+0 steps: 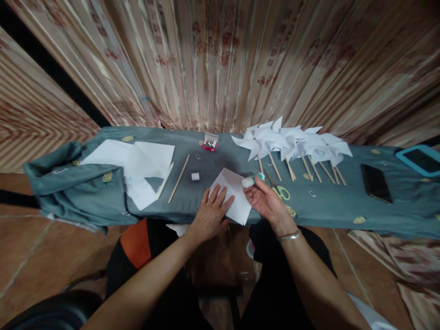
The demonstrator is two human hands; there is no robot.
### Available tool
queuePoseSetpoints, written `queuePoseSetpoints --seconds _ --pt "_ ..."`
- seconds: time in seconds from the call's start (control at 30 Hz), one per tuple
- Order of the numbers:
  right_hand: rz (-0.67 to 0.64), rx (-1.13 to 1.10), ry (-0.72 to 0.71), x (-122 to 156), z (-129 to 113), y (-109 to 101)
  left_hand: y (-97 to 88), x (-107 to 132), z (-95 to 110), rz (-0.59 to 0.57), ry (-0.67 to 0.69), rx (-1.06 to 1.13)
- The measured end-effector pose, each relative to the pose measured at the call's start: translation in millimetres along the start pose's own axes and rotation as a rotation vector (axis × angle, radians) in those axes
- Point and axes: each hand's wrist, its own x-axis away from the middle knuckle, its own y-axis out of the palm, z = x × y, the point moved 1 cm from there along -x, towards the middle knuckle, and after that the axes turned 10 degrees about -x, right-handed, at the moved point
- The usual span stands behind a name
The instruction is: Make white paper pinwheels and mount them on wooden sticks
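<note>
My left hand point(211, 211) lies flat with fingers spread on a white paper square point(237, 195) near the front edge of the cloth-covered bench point(343, 201). My right hand point(266, 199) is closed round a glue stick point(252, 180) with a white tip and green body, its tip resting at the paper's upper right edge. A silver bangle sits on my right wrist.
Several white paper pinwheels point(292, 142) on wooden sticks lie at the back right. Green-handled scissors point(280, 190), a black phone point(376, 182), a blue-framed tablet point(421, 159), a pin box point(209, 143), a white cap point(195, 176), a loose stick point(178, 178) and paper sheets point(134, 160) lie about.
</note>
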Motion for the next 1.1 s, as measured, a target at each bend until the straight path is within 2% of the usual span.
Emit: queuePoseSetpoints --seconds 0.33,0.7,0.9,1.1 --pt "-0.030 -0.093 0.039 1.3 -2.5 -3.0 -5.6 -8.2 5.5 0.013 0.008 -0.092" --pt "0.029 -0.016 -0.051 3.4 -3.3 -4.4 -7.3 -7.9 -0.4 -0.002 0.035 -0.014" --pt "0.104 -0.013 -0.018 4.3 -0.1 -4.3 -5.6 -4.9 0.2 -0.025 0.045 0.004" --pt "0.091 0.053 -0.015 3.7 2.4 -5.7 -3.8 -4.8 -0.6 -0.042 0.036 0.008"
